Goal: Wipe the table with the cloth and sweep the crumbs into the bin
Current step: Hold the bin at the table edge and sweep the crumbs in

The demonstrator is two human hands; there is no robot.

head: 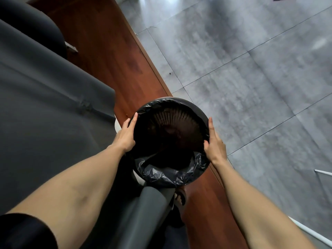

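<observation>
A round bin (188, 105) lined with a black plastic bag (167, 174) is held below me, its dark slatted inside facing up. My left hand (125, 135) grips the rim on the left side. My right hand (214, 144) presses flat against the rim on the right. The table (36, 105), covered in dark grey, fills the left of the view. No cloth and no crumbs are visible.
A reddish-brown wooden strip (107, 51) runs diagonally between the table and the grey tiled floor (251, 69). A dark chair back (32, 27) stands at top left. My leg (143, 212) and sandalled foot (180, 195) are under the bin. White rods (323, 172) lie at the right.
</observation>
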